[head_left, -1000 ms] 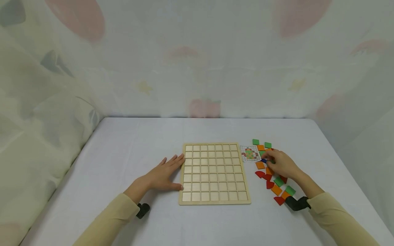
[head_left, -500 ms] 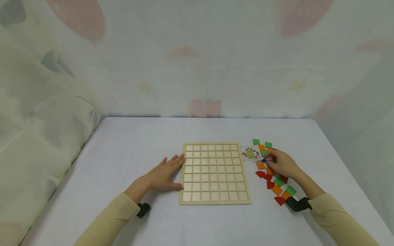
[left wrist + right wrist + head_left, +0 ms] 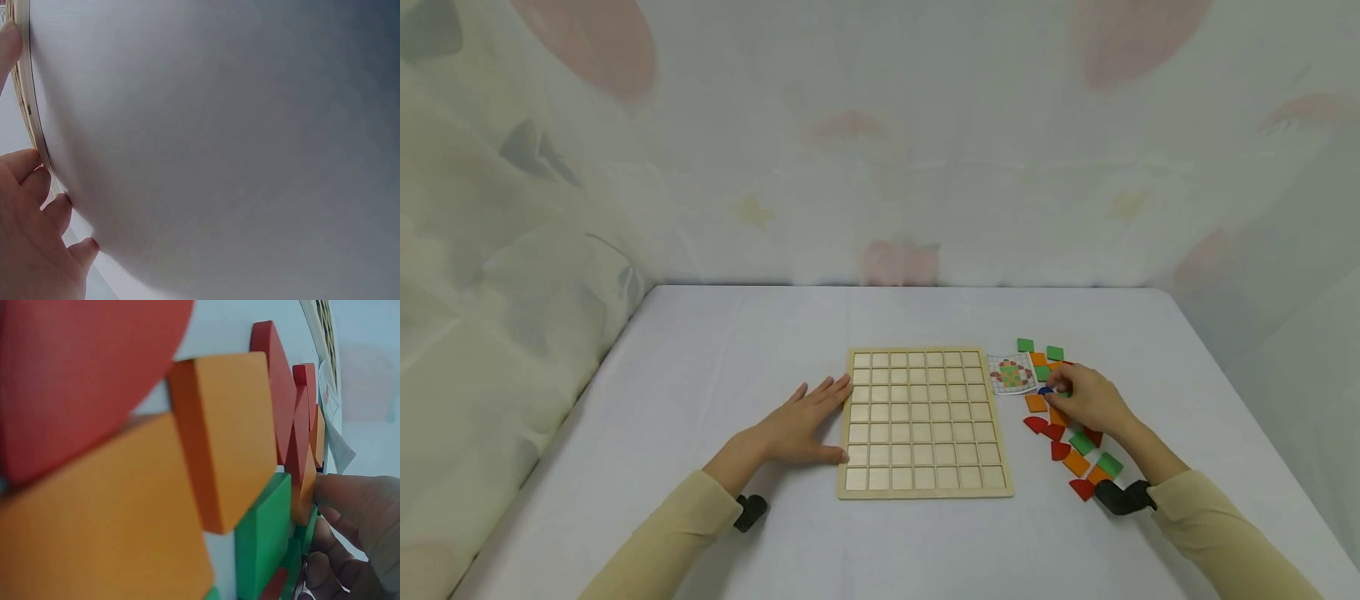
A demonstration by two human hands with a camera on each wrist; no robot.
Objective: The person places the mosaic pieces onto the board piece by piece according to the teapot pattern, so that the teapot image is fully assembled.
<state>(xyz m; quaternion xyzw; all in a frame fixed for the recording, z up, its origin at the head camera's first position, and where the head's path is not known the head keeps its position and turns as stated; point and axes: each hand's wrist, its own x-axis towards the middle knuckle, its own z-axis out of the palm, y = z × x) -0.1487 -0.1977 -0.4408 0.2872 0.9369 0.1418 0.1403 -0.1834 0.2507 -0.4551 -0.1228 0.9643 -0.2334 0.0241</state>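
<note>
My left hand [image 3: 805, 423] lies with fingers spread at the left edge of a pale wooden grid board [image 3: 925, 423]. Its fingertips and thumb touch the frame, whose side also shows in the left wrist view. At the right, my right hand [image 3: 1088, 400] is bent over several coloured tiles and pinches a small blue piece [image 3: 1045, 390] between thumb and forefinger. In the right wrist view the thumb [image 3: 340, 490] reaches past an orange tile [image 3: 303, 494], while the other fingers curl beneath; the blue piece is mostly hidden there.
A printed pattern card [image 3: 1011, 375] lies between board and tiles. Green squares [image 3: 1026, 344], orange squares [image 3: 1036, 403] and red quarter-circle pieces [image 3: 1082, 489] are scattered down the right. Dark wrist cameras, such as the right one [image 3: 1123, 497], sit low near the table.
The blue piece has turned slightly at my right fingertips, showing a more rounded outline than a second ago. My left hand stays at the board's edge.
</note>
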